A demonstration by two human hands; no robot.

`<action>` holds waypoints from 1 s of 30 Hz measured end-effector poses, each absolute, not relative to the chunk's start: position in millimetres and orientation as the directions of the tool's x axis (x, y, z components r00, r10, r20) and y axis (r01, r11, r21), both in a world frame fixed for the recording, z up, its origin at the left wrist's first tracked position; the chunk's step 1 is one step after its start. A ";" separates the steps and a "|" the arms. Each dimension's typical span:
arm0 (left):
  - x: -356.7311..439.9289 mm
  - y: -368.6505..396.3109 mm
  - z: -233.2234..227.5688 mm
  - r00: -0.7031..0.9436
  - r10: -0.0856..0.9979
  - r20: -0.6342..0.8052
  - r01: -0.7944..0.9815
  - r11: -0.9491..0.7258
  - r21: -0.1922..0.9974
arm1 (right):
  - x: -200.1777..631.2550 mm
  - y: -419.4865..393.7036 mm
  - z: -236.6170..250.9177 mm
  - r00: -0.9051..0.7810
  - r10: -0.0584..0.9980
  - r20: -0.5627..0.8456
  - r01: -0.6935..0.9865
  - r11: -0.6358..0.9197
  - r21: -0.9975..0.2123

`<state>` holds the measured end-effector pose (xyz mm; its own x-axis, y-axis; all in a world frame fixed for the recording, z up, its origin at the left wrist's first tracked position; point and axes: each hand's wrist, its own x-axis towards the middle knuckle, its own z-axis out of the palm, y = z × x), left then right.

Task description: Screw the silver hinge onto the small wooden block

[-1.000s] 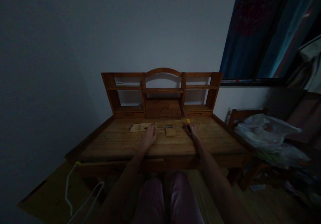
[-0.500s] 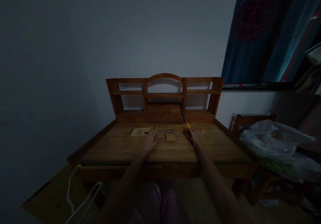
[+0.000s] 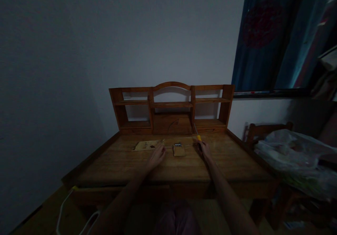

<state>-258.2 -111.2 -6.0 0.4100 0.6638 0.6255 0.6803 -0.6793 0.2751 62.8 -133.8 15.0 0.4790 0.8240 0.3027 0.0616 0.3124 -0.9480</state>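
Observation:
On the wooden desktop (image 3: 147,166), my right hand (image 3: 205,148) is closed around a screwdriver (image 3: 198,137) with a yellow and dark handle. Its thin shaft points up and away, toward the shelf. My left hand (image 3: 158,153) lies at the right end of a torn, flat cardboard piece (image 3: 143,145), fingers curled together. What those fingers hold is too dark to make out. Between the hands sits a small square cardboard piece (image 3: 179,152), with a small shiny metal part (image 3: 178,145) at its far edge. A thin line runs from the left hand toward it, either a wire or a seam.
A wooden shelf unit (image 3: 172,105) stands along the desk's back edge against the wall. At right, a chair (image 3: 270,128) stands beside clear plastic bags (image 3: 292,147) with something green inside. A white cable (image 3: 62,207) hangs at the desk's front left corner. The room is dim.
The view has tilted slightly upward, so the desk and shelf sit lower in the picture. Both hands keep nearly the same places, and the screwdriver stays in my right hand.

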 end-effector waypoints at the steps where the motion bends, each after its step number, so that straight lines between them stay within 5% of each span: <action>1: -256.3 -107.1 -4.6 0.408 0.662 0.629 0.653 -0.693 0.305 | 62.3 -134.6 13.0 0.499 0.805 0.320 0.087 0.321 -0.943; 8: -206.8 -60.1 13.5 0.443 0.683 0.581 0.586 -0.711 0.390 | 58.3 -128.2 23.9 0.545 0.710 0.446 0.263 0.360 -0.895; 15: -170.8 -21.7 13.4 0.436 0.683 0.585 0.458 -0.729 0.509 | 59.2 -85.0 160.3 0.193 0.734 0.651 0.615 0.427 -0.663; 20: -167.2 -11.5 18.9 0.490 0.692 0.531 0.430 -0.721 0.543 | 43.2 -82.3 230.3 0.050 0.633 0.773 0.758 0.480 -0.442; 30: -175.6 -3.3 -4.2 0.619 0.661 0.425 0.355 -0.718 0.599 | 26.6 -117.6 252.2 0.231 0.538 0.811 0.725 0.462 -0.512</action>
<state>-175.6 -3.3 -4.2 0.6190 0.6608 0.4246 0.3549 -0.7175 0.5994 26.6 -117.6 252.2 0.2306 0.5376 0.8110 0.7245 0.4615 -0.5119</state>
